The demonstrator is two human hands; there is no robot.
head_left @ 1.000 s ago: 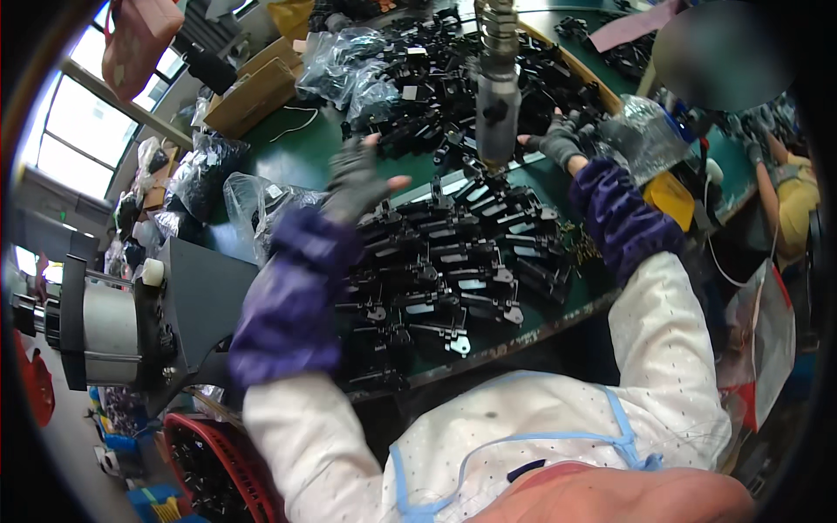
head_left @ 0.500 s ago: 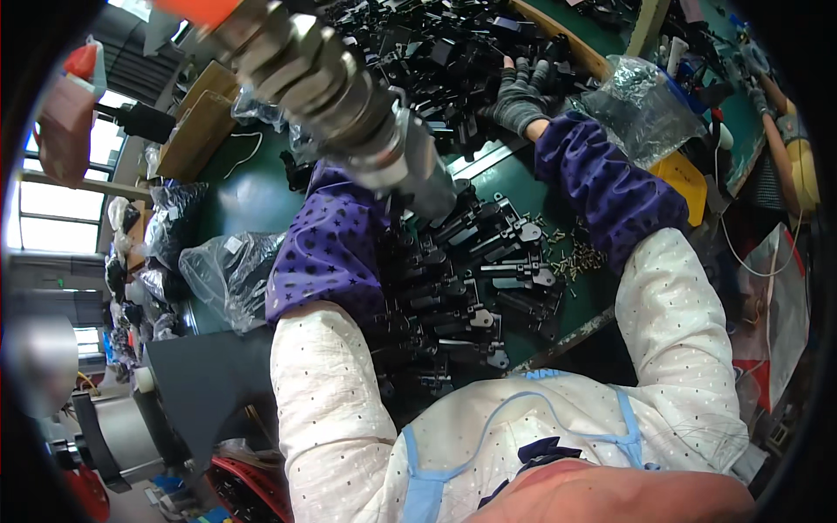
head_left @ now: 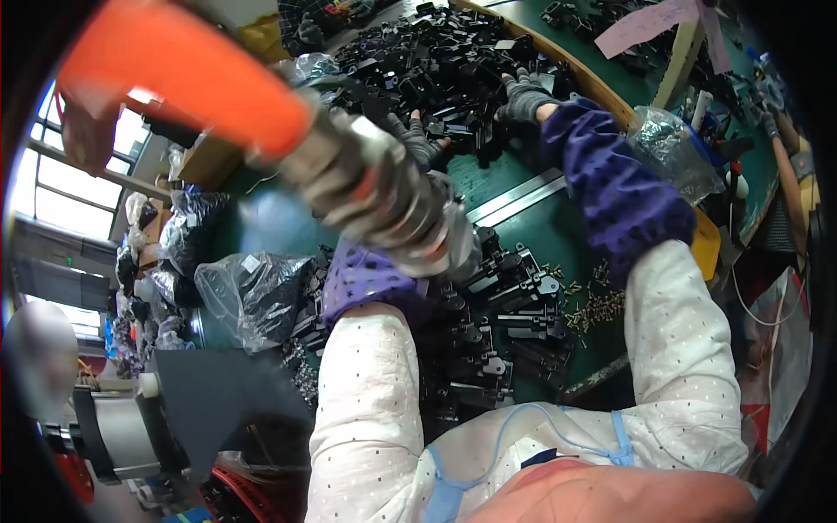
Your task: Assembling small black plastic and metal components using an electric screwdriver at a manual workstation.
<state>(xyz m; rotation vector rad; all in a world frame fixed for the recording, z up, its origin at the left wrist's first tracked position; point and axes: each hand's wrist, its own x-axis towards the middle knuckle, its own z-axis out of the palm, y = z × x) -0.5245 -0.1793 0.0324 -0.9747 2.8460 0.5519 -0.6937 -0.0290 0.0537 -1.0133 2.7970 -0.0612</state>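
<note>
The heap of small black angular parts (head_left: 462, 65) lies toward the far edge of the green-topped workbench (head_left: 497, 174), with both hands at its near side. The left hand (head_left: 420, 144), in a grey fingerless glove, is partly open, thumb and finger well apart; I can't see it gripping anything. The right hand (head_left: 527, 98), gloved alike, is loosely open at the heap's right portion; whether its fingertips touch a part, I can't tell.

Purple patterned sleeve covers (head_left: 619, 187) run up both forearms. A blurred hanging tool (head_left: 384, 196), orange-red above and ribbed grey metal below, crosses in front of the left arm.

Nearer the bench's front edge lie rows of long black pieces with silvery plates (head_left: 527, 283), and just right of them scattered brass-coloured screws (head_left: 597, 309). A flat silvery metal strip (head_left: 519, 199) lies between them and the heap. A pale wooden rail (head_left: 602, 91) borders the heap's right side. Crumpled clear plastic bags (head_left: 253, 296) sit toward the left edge and the right edge, the latter near a yellow plastic bin (head_left: 707, 248).
</note>
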